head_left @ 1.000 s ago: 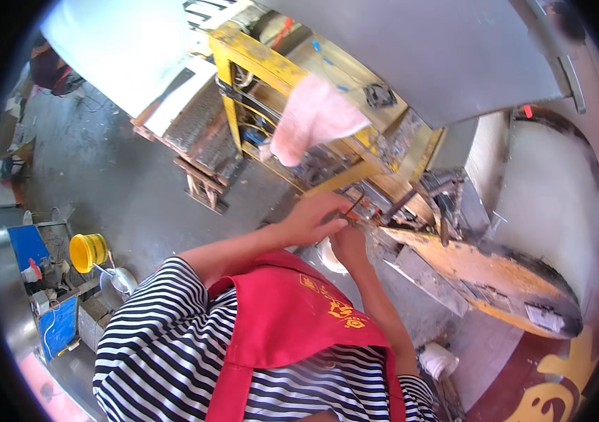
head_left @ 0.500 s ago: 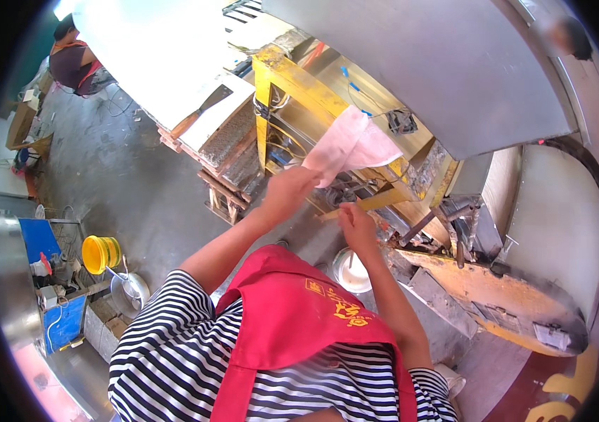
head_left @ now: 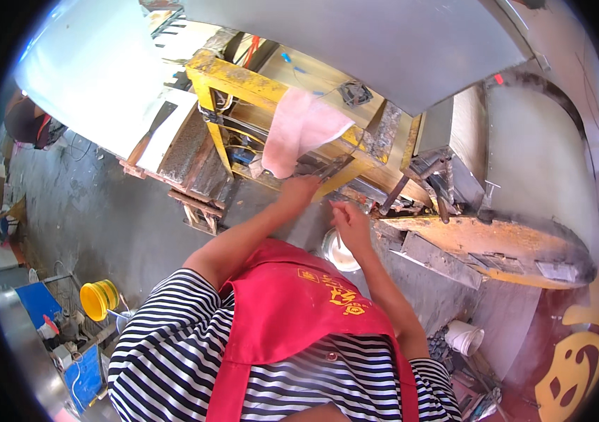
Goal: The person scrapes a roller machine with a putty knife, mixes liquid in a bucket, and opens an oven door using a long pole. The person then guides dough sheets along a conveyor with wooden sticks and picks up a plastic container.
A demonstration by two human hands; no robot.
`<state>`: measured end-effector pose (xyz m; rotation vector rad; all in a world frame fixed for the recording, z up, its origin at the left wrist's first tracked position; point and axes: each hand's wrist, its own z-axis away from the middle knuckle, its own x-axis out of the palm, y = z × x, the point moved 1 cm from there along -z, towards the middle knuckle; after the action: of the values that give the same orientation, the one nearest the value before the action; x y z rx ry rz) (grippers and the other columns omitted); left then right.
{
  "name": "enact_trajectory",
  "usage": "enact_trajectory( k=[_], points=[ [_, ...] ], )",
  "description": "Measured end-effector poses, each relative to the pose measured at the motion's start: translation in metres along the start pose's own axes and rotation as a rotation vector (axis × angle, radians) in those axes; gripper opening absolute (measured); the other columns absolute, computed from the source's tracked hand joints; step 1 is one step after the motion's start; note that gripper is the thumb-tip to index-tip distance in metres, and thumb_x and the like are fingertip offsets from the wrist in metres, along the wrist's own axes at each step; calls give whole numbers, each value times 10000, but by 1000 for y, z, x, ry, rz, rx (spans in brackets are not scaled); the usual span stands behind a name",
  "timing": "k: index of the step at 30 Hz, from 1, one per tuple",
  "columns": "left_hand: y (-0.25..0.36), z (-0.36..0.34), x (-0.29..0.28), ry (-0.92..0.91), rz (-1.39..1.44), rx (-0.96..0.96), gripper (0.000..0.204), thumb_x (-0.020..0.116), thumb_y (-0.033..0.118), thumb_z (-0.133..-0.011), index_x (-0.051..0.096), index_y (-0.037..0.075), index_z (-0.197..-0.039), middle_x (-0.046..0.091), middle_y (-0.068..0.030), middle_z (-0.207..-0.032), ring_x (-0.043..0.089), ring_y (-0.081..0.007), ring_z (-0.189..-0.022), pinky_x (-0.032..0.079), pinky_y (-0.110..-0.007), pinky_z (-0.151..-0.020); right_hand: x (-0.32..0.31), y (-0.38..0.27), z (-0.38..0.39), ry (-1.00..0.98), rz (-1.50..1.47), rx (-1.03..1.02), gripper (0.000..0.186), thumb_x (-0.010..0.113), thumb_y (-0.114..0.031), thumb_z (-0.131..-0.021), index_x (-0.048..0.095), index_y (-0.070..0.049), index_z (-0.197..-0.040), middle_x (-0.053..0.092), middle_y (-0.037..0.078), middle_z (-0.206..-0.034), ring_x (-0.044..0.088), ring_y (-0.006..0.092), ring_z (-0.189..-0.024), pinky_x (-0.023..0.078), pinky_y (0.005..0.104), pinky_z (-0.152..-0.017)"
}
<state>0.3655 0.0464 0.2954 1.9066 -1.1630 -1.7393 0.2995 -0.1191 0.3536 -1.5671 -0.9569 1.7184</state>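
My left hand (head_left: 298, 190) is closed beside the yellow metal frame (head_left: 236, 76), just right of the lower end of a pink cloth (head_left: 297, 123) draped on it. A dark bar shows by its fingertips; what it holds is unclear. My right hand (head_left: 349, 218) is lower and farther right, fingers curled around something I cannot make out. Below it stands a white bucket (head_left: 342, 257) with pale contents and a stick in it.
A steel sheet (head_left: 356, 42) and pale board (head_left: 85, 63) lie above, a scraper (head_left: 152, 130) at left. A rusty orange-edged machine part (head_left: 454, 232) borders the right. A yellow bucket (head_left: 95, 299) stands lower left. A seated person (head_left: 29, 123) is partly visible far left.
My hands, together a second ago, are now apart. My left hand went up toward the cloth, then shifted right along its lower edge. The view has also shifted.
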Motion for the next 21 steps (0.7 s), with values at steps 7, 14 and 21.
enact_trajectory(
  k=[7, 14, 21],
  points=[
    [-30, 0, 25, -24, 18, -52, 167, 512, 225, -842, 558, 71, -795, 596, -154, -750, 588, -342, -689, 446, -460, -592, -6, 21, 24, 12, 13, 78, 155, 539, -170, -857, 576, -36, -925, 615, 112, -784, 634, 194, -622, 471, 304, -571],
    [-33, -5, 21, 74, 106, -93, 165, 536, 211, -824, 575, 50, -825, 596, -170, -772, 585, -356, -737, 449, -463, -625, -8, 27, 31, -95, 116, 106, 179, 543, -151, -854, 592, -20, -966, 623, 77, -723, 626, 140, -623, 471, 265, -574],
    [-63, 21, 21, 110, 160, -17, 143, 571, 171, -781, 585, 30, -804, 594, -156, -857, 557, -349, -834, 436, -461, -693, -5, 34, 43, -206, 204, 194, 170, 555, -176, -836, 602, -54, -944, 642, 84, -755, 638, 177, -648, 478, 305, -601]
  ],
)
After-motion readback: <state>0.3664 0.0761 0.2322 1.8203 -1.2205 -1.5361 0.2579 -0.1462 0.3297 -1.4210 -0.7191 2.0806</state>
